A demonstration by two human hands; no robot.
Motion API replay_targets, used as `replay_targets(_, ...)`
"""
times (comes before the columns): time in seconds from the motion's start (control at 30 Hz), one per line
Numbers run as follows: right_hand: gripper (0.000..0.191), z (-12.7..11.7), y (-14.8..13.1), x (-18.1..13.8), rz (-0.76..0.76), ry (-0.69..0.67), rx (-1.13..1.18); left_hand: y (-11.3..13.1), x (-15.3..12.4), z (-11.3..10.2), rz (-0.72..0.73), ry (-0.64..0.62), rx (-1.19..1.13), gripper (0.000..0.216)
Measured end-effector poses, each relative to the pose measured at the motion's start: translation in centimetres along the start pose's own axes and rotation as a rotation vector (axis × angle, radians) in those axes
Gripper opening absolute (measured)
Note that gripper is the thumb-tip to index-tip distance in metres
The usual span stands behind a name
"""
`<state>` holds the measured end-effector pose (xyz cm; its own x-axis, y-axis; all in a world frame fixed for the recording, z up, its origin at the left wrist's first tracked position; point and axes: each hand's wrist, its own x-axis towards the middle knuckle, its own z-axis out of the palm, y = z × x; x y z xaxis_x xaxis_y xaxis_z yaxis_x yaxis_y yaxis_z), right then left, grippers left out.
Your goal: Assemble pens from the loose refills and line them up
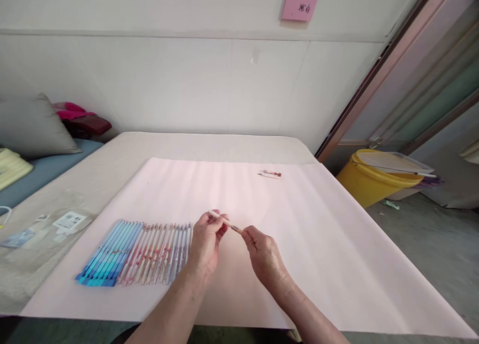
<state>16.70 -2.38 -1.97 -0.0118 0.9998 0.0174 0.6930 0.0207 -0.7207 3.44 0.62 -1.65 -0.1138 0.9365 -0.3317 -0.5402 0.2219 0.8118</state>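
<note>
1. Through the head view, I see the left hand (207, 237) with its fingers closed on a slim, cream-coloured pen (235, 228) with a small printed pattern.
2. I see the right hand (264, 249) pinching the pen's other end, its fingers drawn narrow around it.
3. The pen is held between both hands above a large, smooth, pale pink sheet (318, 264), slanting down from its left end to its right in my view.
4. Just left of the left hand, I have a row of slim pens side by side on the sheet: bright blue pens (110, 254) outermost, then pink-and-cream patterned pens (145, 254), then pale greyish pens (178, 254) nearest the hand.
5. Farther back on the sheet lie small, slim white-and-brown pieces (271, 174), too small for me to identify.
6. The sheet covers much of a pale, round-cornered counter (213, 147); a clear, crumpled plastic bag (80, 215) lies at its left.
</note>
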Motion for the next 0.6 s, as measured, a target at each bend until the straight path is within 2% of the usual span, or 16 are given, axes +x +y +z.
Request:
replay_targets(0.1,0.031,-0.08,0.03,0.06,0.008,-0.003,0.012,0.05,0.01,0.1,-0.016,-0.025,-0.025,0.02)
replay_targets(0.27,0.03,0.1,0.13,0.09,-0.014,0.007,-0.012,0.02,0.13,0.06,-0.002,0.073,0.029,0.016)
replay_targets(0.47,0.03,0.07,0.17,0.17,0.0,-0.001,0.002,0.13,0.29,-0.29,-0.033,0.01,-0.008,0.022)
replay_targets(0.6,0.03,0.05,-0.06,0.11,0.018,-0.015,0.048,0.04,0.34,-0.22,0.004,0.08,0.037,0.018)
